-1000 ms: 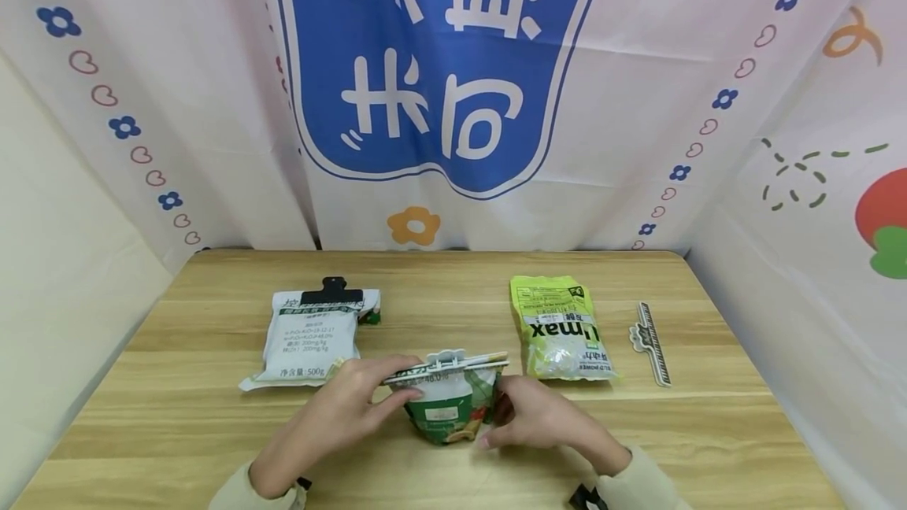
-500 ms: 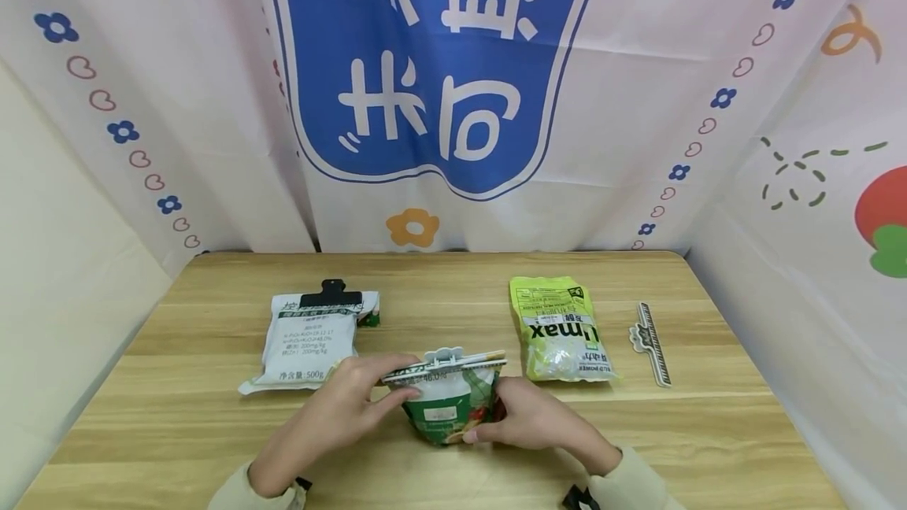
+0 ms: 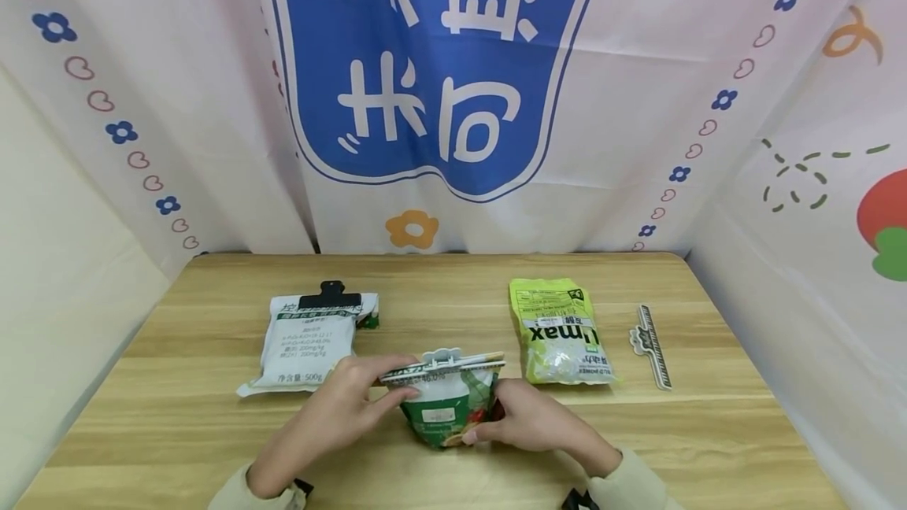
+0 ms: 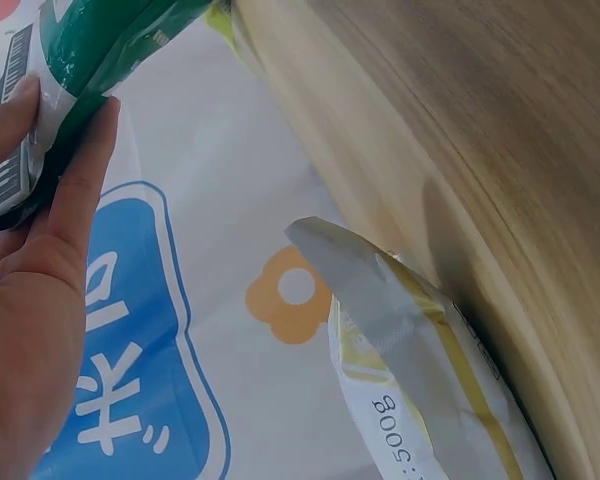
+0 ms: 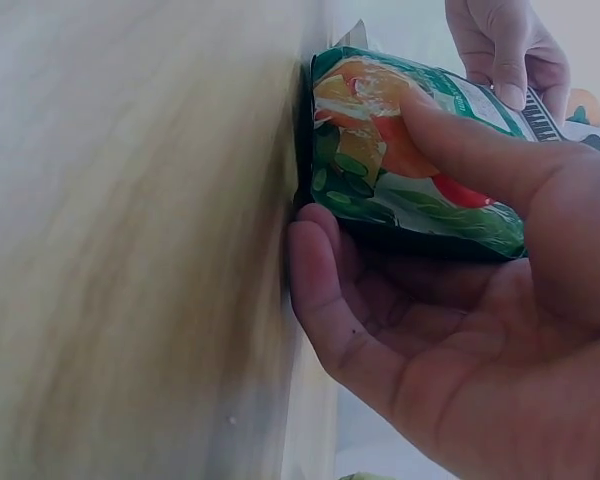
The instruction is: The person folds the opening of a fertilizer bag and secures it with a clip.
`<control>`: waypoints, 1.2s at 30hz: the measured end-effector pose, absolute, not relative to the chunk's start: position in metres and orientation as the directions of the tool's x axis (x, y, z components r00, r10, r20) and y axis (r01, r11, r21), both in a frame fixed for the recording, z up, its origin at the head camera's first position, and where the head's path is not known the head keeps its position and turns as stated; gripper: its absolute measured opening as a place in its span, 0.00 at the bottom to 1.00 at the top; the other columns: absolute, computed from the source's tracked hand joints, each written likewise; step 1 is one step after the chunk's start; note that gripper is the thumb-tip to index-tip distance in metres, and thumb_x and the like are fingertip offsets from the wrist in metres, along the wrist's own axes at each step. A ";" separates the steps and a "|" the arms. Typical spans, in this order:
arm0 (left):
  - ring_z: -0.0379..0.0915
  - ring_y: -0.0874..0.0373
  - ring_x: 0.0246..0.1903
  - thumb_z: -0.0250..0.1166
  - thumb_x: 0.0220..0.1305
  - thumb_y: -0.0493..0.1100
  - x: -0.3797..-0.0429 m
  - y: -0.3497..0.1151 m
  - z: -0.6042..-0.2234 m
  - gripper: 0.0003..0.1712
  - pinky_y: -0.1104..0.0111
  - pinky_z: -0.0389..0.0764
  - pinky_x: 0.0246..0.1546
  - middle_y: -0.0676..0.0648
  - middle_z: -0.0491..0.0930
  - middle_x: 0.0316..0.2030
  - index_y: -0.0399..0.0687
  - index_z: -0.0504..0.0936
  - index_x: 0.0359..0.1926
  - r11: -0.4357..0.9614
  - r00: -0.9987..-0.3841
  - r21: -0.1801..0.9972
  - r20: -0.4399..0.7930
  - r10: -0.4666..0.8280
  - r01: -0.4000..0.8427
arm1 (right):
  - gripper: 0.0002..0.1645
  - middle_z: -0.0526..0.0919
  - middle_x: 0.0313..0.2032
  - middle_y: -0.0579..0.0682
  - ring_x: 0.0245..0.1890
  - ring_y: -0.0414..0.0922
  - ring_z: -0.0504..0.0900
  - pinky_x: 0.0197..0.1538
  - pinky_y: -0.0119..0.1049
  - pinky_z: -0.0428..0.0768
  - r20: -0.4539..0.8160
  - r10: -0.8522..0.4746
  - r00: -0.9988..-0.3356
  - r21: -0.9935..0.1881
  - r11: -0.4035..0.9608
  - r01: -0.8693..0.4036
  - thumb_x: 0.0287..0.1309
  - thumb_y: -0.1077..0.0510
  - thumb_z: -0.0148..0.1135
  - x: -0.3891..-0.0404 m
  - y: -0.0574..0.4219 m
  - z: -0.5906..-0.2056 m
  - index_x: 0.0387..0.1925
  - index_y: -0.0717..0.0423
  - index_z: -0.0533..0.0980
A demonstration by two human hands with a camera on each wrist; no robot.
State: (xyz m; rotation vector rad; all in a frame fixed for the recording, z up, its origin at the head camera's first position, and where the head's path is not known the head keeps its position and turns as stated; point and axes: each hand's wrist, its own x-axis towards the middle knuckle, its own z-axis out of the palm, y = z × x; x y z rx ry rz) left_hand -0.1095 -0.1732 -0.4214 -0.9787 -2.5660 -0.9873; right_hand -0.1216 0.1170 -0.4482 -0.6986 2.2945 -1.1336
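Observation:
A green and white printed bag (image 3: 438, 413) stands at the front middle of the table. Along its folded top runs a long sealing clip (image 3: 443, 362) with a pale scalloped tab. My left hand (image 3: 357, 393) pinches the left end of that clipped top, thumb in front and fingers behind. The lower right side of the bag is in the grip of my right hand (image 3: 530, 415). In the right wrist view, the thumb presses on the vegetable picture of the bag (image 5: 365, 150) while the other fingers curl beneath it.
At the left lies a white 500g bag (image 3: 306, 349) with a black clip (image 3: 331, 295) on its top. A yellow-green bag (image 3: 562, 333) lies to the right. Beyond it is a loose long clip (image 3: 652, 346) on the wooden table (image 3: 439, 290). A printed curtain (image 3: 623, 116) hangs behind.
My right hand has moved slightly left, and its thumb has come onto the bag's lower front. The left hand has kept its pinch on the clipped top.

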 end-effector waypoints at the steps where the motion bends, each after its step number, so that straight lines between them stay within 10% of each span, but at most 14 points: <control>1: 0.91 0.48 0.47 0.76 0.63 0.42 -0.110 -0.173 -0.421 0.19 0.61 0.91 0.48 0.42 0.92 0.48 0.41 0.88 0.53 0.550 -0.750 0.511 0.424 0.508 0.661 | 0.22 0.90 0.44 0.44 0.29 0.34 0.76 0.35 0.28 0.77 -0.194 -0.630 -0.752 -0.821 0.524 -0.227 0.60 0.48 0.77 -0.122 0.117 -0.448 0.52 0.50 0.84; 15: 0.89 0.61 0.38 0.76 0.63 0.43 -0.113 -0.169 -0.414 0.19 0.68 0.90 0.43 0.40 0.91 0.49 0.40 0.88 0.53 0.552 -0.807 0.596 0.344 0.481 0.583 | 0.18 0.86 0.33 0.41 0.23 0.34 0.72 0.28 0.29 0.74 -0.210 -0.607 -0.766 -0.837 0.516 -0.179 0.59 0.49 0.78 -0.120 0.120 -0.449 0.47 0.52 0.85; 23: 0.50 0.77 0.12 0.77 0.61 0.41 -0.117 -0.170 -0.411 0.22 0.75 0.75 0.20 0.39 0.90 0.51 0.41 0.87 0.56 0.541 -0.868 0.703 0.233 0.438 0.462 | 0.19 0.86 0.34 0.42 0.26 0.33 0.74 0.30 0.28 0.75 -0.206 -0.616 -0.761 -0.838 0.512 -0.187 0.60 0.48 0.78 -0.122 0.120 -0.448 0.48 0.53 0.84; 36: 0.60 0.71 0.15 0.78 0.60 0.45 -0.124 -0.170 -0.406 0.25 0.74 0.69 0.15 0.49 0.89 0.38 0.48 0.87 0.58 0.529 -0.931 0.800 0.097 0.353 0.284 | 0.14 0.84 0.29 0.43 0.25 0.34 0.75 0.28 0.28 0.76 -0.201 -0.617 -0.761 -0.866 0.475 -0.157 0.63 0.50 0.75 -0.121 0.119 -0.443 0.43 0.54 0.84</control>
